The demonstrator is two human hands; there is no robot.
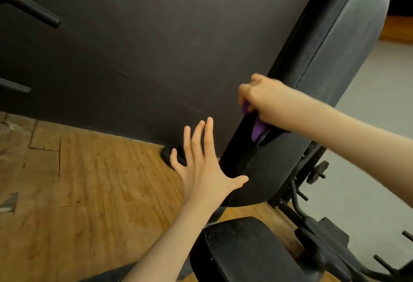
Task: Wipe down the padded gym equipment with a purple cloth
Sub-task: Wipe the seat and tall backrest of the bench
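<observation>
A black padded bench runs from the upper right down to the centre. Its long back pad (335, 42) rises steeply, and a shorter pad (263, 170) sits below it. My right hand (263, 100) grips a bunched purple cloth (258, 128) at the gap between these two pads. Only a small part of the cloth shows under my fingers. My left hand (201, 165) is spread with straight fingers, its thumb against the left side of the shorter pad. A third black pad (243, 250) lies nearest me at the bottom.
A dark wall (145, 47) stands right behind the bench, with two black pegs (31, 6) sticking out at the far left. Worn wooden flooring (89, 181) spreads to the left. The bench's metal frame and pins (317, 221) sit to the right over grey floor (368, 125).
</observation>
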